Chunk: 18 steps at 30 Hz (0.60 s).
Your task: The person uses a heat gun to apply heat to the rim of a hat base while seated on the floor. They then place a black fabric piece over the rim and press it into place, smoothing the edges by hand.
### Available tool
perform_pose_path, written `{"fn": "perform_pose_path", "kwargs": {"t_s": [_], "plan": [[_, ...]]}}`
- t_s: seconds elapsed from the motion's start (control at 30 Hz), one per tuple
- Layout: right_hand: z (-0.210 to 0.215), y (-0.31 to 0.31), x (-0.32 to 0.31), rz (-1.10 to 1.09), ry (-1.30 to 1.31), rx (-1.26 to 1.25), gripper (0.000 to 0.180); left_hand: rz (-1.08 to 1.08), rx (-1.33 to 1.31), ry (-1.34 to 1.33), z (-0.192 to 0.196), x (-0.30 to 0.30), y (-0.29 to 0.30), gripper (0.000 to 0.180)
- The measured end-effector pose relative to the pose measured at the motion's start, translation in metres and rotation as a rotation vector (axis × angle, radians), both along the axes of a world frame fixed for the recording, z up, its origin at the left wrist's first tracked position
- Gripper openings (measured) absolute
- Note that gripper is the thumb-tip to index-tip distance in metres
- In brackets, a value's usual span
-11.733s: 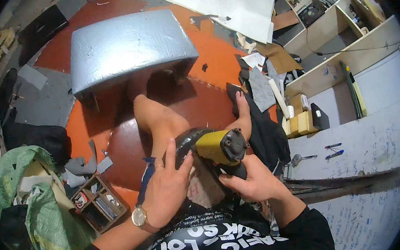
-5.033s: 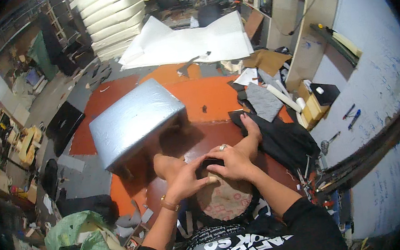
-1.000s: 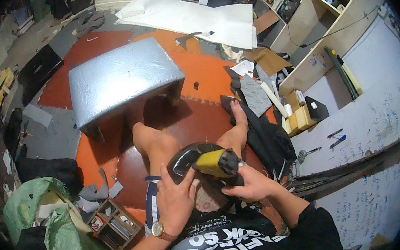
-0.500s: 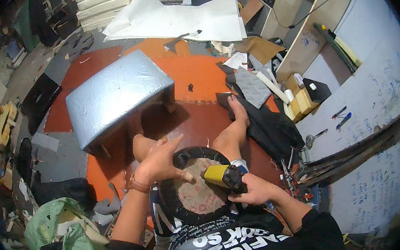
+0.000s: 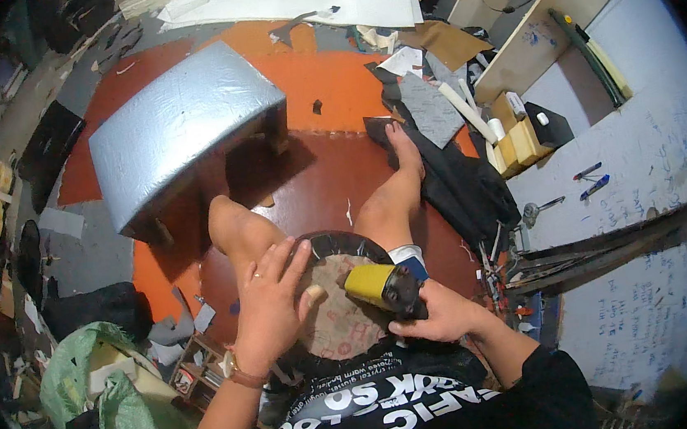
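Observation:
A round seat pad point(image 5: 334, 327) rests on my lap, its tan patterned underside facing up and black material folded over its rim. My left hand point(image 5: 271, 308) lies at the pad's left edge with its fingers stretched out and apart, the thumb over the tan face. In my right hand point(image 5: 442, 314) is a yellow and black staple gun point(image 5: 373, 284), gripped by its handle. The gun's nose points left, over the pad's middle. Whether it touches the surface I cannot tell.
A silver-covered stool point(image 5: 186, 126) stands ahead on the left, on orange and brown floor sheeting point(image 5: 327, 175). Black cloth point(image 5: 466, 203) lies beside my right foot. Foam blocks point(image 5: 515, 152) and pens point(image 5: 593, 182) are at the right. A green sack point(image 5: 85, 363) sits lower left.
My left hand has shifted back toward me along the pad's edge, with its fingers now reaching over the rim. The head view has tilted down slightly. The staple gun stays over the pad.

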State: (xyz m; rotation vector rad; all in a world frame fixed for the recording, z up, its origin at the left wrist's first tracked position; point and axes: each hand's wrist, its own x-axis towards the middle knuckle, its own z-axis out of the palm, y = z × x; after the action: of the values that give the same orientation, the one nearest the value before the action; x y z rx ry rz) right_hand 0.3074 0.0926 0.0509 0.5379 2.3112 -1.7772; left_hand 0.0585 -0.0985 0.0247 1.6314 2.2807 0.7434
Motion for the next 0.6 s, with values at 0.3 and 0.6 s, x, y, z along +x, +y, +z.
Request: {"fn": "perform_pose_path", "kwargs": {"t_s": [0.3, 0.6], "plan": [[0.049, 0.005, -0.033, -0.175, 0.027, -0.107, 0.060, 0.057, 0.027, 0.087, -0.001, 0.013, -0.002, 0.063], [0.071, 0.003, -0.083, -0.127, -0.029, -0.014, 0.057, 0.097, 0.076, 0.088, -0.004, 0.016, -0.003, 0.054]]}}
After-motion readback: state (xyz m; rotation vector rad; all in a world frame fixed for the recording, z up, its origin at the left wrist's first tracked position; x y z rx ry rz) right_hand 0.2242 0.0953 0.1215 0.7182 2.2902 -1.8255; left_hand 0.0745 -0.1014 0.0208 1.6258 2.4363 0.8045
